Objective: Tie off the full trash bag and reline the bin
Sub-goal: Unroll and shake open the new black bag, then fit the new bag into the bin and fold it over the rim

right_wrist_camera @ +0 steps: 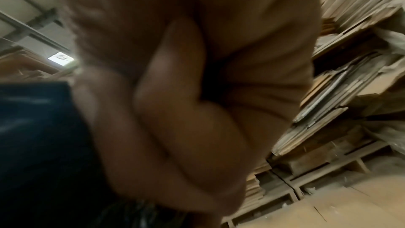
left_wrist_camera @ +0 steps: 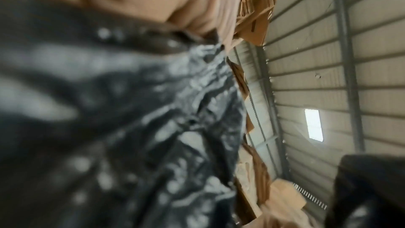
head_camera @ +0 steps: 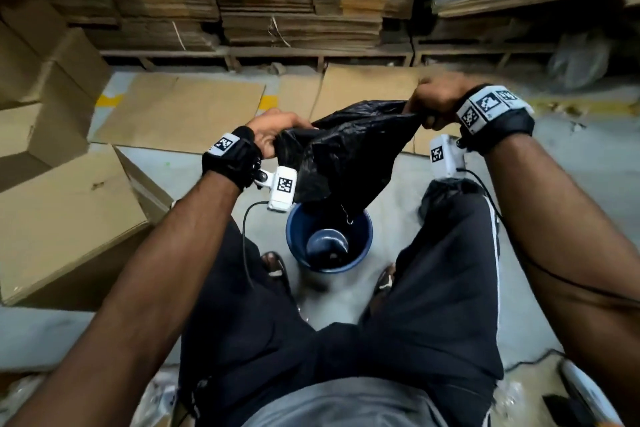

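Hands hold one black trash bag (head_camera: 341, 152) in the air, each hand at one upper corner of it. The left hand (head_camera: 277, 130) has its fingers curled over the bag's edge on the left side. The right hand (head_camera: 438, 102) is closed as a fist on the right corner, a little higher than the left one; in the right wrist view its fingers (right_wrist_camera: 188, 127) are folded tight, and black plastic shows at the lower left. The bag hangs slack between the hands, and its lower end is above the far rim of the blue bin (head_camera: 360, 258). The bin stands on the grey floor (head_camera: 398, 218) between the person's feet and shows no liner inside. Flat cardboard sheets (head_camera: 194, 111) lie on the floor beyond the hands. Cardboard boxes (head_camera: 65, 215) stand at the left, and stacks of folded cardboard (head_camera: 301, 17) fill the low wooden racks at the back.
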`<state>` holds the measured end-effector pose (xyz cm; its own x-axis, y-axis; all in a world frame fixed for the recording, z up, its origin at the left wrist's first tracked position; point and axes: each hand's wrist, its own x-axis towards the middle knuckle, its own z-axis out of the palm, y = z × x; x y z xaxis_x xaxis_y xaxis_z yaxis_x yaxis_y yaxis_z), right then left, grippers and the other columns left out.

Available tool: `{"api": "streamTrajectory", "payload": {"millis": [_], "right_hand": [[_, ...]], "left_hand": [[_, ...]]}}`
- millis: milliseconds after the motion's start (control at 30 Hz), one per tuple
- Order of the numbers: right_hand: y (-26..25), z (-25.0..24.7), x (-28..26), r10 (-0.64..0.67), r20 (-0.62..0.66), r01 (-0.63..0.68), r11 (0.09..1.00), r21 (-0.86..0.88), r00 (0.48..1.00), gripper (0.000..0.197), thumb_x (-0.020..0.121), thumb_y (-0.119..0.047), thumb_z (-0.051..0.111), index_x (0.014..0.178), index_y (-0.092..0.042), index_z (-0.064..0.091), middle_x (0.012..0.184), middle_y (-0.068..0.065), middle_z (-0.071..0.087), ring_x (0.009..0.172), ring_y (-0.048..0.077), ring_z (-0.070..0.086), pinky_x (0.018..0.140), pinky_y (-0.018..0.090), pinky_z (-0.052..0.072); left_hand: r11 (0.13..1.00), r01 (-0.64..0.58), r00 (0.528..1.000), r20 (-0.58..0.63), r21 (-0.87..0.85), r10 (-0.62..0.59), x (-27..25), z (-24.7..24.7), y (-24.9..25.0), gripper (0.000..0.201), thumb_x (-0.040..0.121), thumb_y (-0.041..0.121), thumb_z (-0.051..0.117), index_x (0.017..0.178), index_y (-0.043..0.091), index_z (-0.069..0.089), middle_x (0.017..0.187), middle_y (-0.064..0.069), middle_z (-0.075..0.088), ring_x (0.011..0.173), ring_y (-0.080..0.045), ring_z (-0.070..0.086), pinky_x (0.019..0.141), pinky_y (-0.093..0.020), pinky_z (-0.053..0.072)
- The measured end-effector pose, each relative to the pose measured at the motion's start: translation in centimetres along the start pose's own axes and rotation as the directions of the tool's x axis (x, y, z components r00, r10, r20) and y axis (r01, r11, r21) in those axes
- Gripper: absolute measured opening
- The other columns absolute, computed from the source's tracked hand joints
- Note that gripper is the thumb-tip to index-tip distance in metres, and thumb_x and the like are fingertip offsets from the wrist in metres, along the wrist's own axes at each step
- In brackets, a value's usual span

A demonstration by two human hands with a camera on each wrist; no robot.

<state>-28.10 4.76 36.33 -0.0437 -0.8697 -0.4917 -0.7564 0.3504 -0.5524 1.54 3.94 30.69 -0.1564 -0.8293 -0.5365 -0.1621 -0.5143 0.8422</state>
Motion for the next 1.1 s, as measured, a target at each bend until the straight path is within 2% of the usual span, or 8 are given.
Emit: {"api": "streamTrajectory", "payload": {"millis": [200, 333, 433, 533, 733, 900, 1000, 1100], "right_hand": [[2.3, 4.7, 1.9, 0.007, 0.041, -0.005, 0.999, -0.044, 0.999, 0.025, 0.084, -0.004, 0.052, 0.091, 0.005, 0.075, 0.065, 0.020, 0.060, 0.041, 0.022, 0.046, 0.043, 0.021, 0.037], [3.8, 9.9, 2.3, 0.011, -0.068, -0.012, 1.000, -0.009, 0.998, 0.021, 0.087, -0.006, 0.057, 0.084, -0.007, 0.078, 0.056, 0.013, 0.065, 0.037, 0.017, 0.057, 0.039, 0.021, 0.048], [5.0, 12.8, 2.3, 0.009, -0.141, -0.004, 0.999, 0.038, 0.990, 0.026, 0.085, -0.002, 0.053, 0.090, -0.006, 0.078, 0.054, 0.011, 0.064, 0.040, 0.018, 0.059, 0.045, 0.026, 0.055], [5.9, 14.5, 2.7, -0.010, -0.207, 0.029, 0.996, 0.090, 0.978, 0.037, 0.082, 0.002, 0.045, 0.093, -0.009, 0.078, 0.053, 0.010, 0.064, 0.031, 0.011, 0.055, 0.037, 0.020, 0.048], [6.4, 15.5, 2.6, -0.024, -0.242, 0.066, 0.984, 0.168, 0.970, 0.043, 0.082, 0.002, 0.045, 0.111, -0.011, 0.074, 0.073, 0.019, 0.070, 0.057, 0.032, 0.068, 0.058, 0.045, 0.063], [6.9, 16.2, 2.6, 0.043, -0.128, 0.006, 0.932, 0.362, 0.991, 0.057, 0.074, 0.005, 0.082, 0.123, -0.022, 0.069, 0.113, 0.014, 0.064, 0.084, 0.032, 0.072, 0.057, 0.041, 0.063], [6.6, 16.4, 2.6, 0.063, -0.145, -0.009, 0.938, 0.347, 0.987, 0.052, 0.081, 0.012, 0.067, 0.123, -0.018, 0.069, 0.104, 0.021, 0.069, 0.071, 0.031, 0.073, 0.054, 0.037, 0.063], [6.5, 16.7, 2.8, 0.053, -0.184, -0.011, 0.975, 0.221, 0.981, 0.042, 0.085, 0.005, 0.048, 0.113, -0.013, 0.074, 0.095, 0.022, 0.074, 0.073, 0.035, 0.075, 0.068, 0.046, 0.064]], "left_hand": [[0.907, -0.128, 0.980, -0.090, 0.401, 0.178, 2.0, 0.8, -4.8, 0.024, 0.076, 0.012, 0.085, 0.097, 0.003, 0.078, 0.102, -0.015, 0.076, 0.090, -0.021, 0.069, 0.087, -0.027, 0.053], [0.807, -0.092, 0.972, -0.124, 0.583, 0.201, 3.2, 1.8, -9.7, 0.043, 0.078, 0.018, 0.085, 0.118, 0.010, 0.070, 0.110, -0.004, 0.068, 0.100, -0.020, 0.065, 0.094, -0.026, 0.050], [0.850, -0.043, 0.979, -0.147, 0.524, 0.140, 3.8, 2.2, -12.8, 0.050, 0.078, 0.016, 0.083, 0.125, 0.011, 0.065, 0.119, -0.010, 0.068, 0.108, -0.026, 0.065, 0.100, -0.035, 0.052], [0.919, 0.006, 0.981, -0.178, 0.395, 0.071, 6.6, 1.7, -16.0, 0.059, 0.063, 0.024, 0.083, 0.118, 0.019, 0.063, 0.118, -0.012, 0.069, 0.109, -0.029, 0.067, 0.101, -0.045, 0.053], [0.968, -0.001, 0.971, -0.232, 0.250, 0.061, 6.9, 1.9, -17.4, 0.065, 0.064, 0.020, 0.082, 0.125, 0.016, 0.061, 0.120, -0.012, 0.068, 0.110, -0.029, 0.066, 0.102, -0.044, 0.053], [0.997, 0.014, 0.987, -0.160, -0.070, -0.026, 2.9, 3.5, -15.1, 0.088, 0.063, 0.002, 0.088, 0.139, 0.017, 0.048, 0.122, -0.009, 0.068, 0.110, -0.026, 0.067, 0.097, -0.044, 0.056], [0.990, 0.025, 0.984, -0.171, -0.139, -0.049, 2.3, 3.9, -15.0, 0.084, 0.069, -0.009, 0.081, 0.142, 0.013, 0.046, 0.120, -0.012, 0.068, 0.102, -0.025, 0.068, 0.088, -0.042, 0.060], [1.000, -0.017, 0.976, -0.216, -0.017, 0.013, 2.5, 3.8, -15.7, 0.064, 0.080, -0.014, 0.061, 0.136, 0.016, 0.052, 0.113, -0.013, 0.067, 0.081, -0.018, 0.065, 0.067, -0.028, 0.057]]}}
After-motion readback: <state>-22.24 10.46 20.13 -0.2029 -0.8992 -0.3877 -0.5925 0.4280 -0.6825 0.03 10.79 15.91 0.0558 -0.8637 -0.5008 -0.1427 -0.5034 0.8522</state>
